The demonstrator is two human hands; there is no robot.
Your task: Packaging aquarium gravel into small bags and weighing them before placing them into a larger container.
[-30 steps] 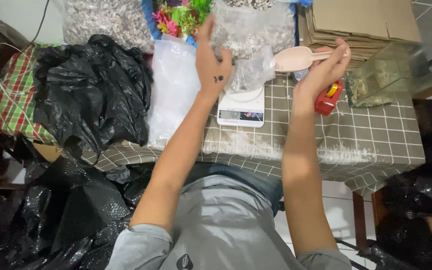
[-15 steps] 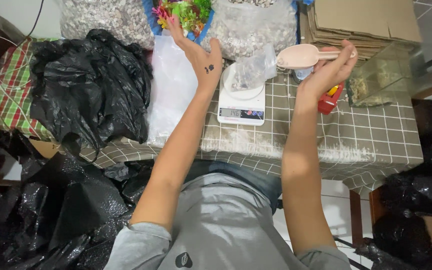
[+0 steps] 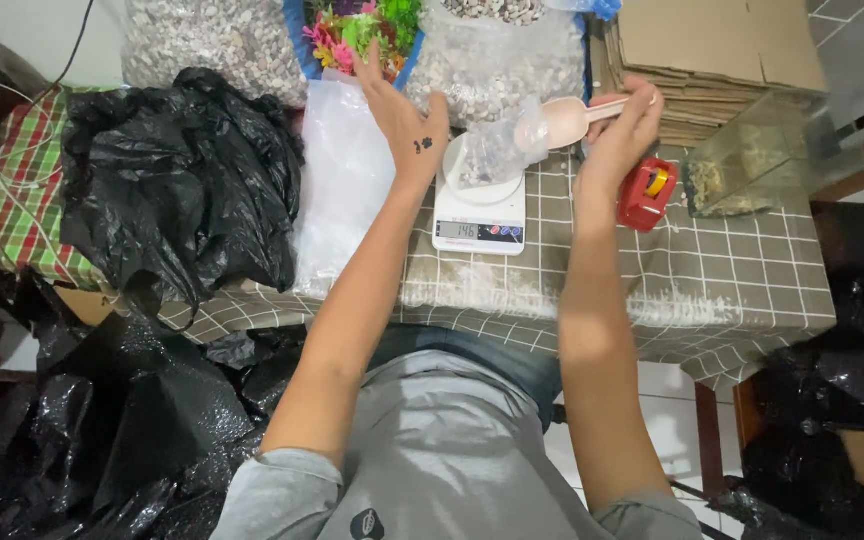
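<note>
2 gravel bags (image 3: 214, 40) (image 3: 500, 55), 1 scale (image 3: 480, 213), 1 scoop (image 3: 564, 120), 1 tape dispenser (image 3: 647, 193).

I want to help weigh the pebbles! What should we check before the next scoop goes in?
1. Scoop held firmly in right hand: ok.
2. Small clear bag sits on the scale: ok.
3. Scale display lit: ok.
4. Scoop loaded with pebbles: cannot tell.
5. Left hand clear of the scale's pan: ok, it reaches toward the big pebble bag.
6. Red tape dispenser clear of the scale: ok.

Single head-worn view, looking steeply down, close over table (image 3: 592, 270)
</note>
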